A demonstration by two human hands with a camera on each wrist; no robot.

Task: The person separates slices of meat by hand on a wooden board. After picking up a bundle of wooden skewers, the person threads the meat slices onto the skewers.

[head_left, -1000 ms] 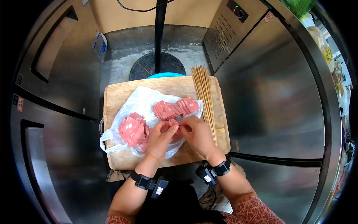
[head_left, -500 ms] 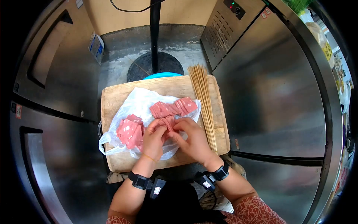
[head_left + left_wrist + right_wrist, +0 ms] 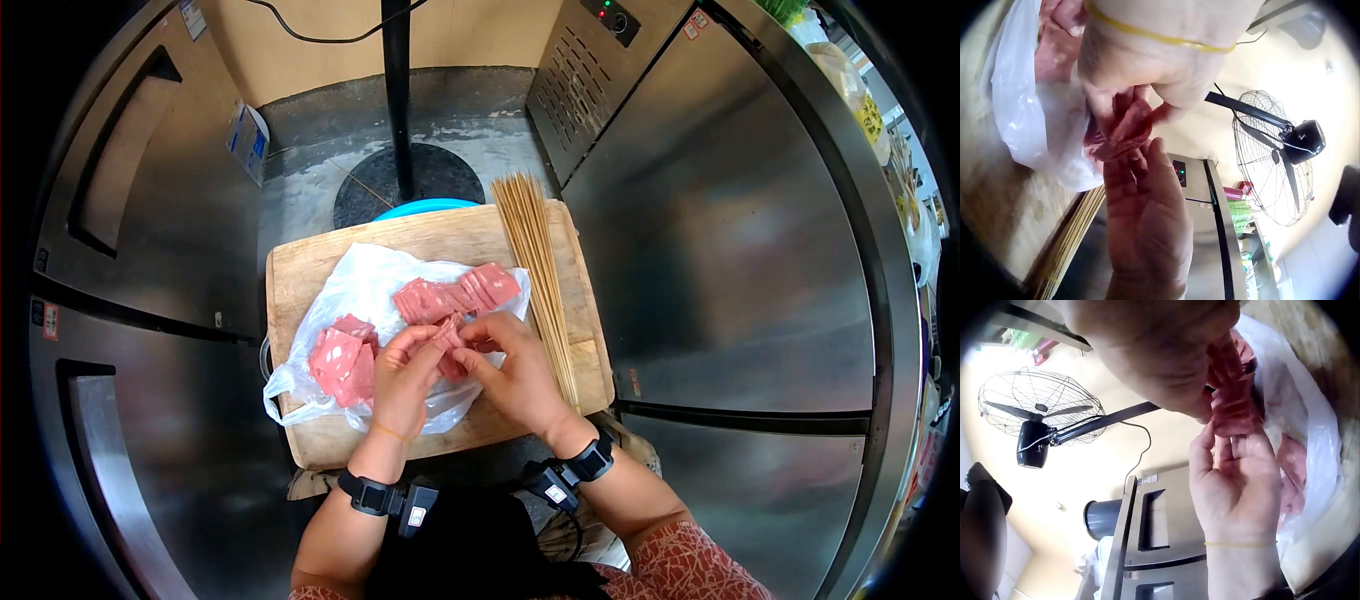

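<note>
Steel cabinets (image 3: 740, 240) flank the wooden surface (image 3: 305, 262). Above it, the left fingers (image 3: 404, 346) and right fingers (image 3: 496, 327) pinch pink meat (image 3: 449, 336) between them.

Evenly lit head view, warped by a wide lens
Soft reflections are spread over the steel doors (image 3: 735, 230); the head view's corners are lost to black. In both wrist views, pale walls (image 3: 1210, 137) are washed out by glare, and the nearest hand (image 3: 1154, 350) is left shadowed and soft.

Right hand (image 3: 1154, 353), left hand (image 3: 1241, 487) pinching folded pink meat (image 3: 1234, 414); fan (image 3: 1038, 419) beyond.
</note>
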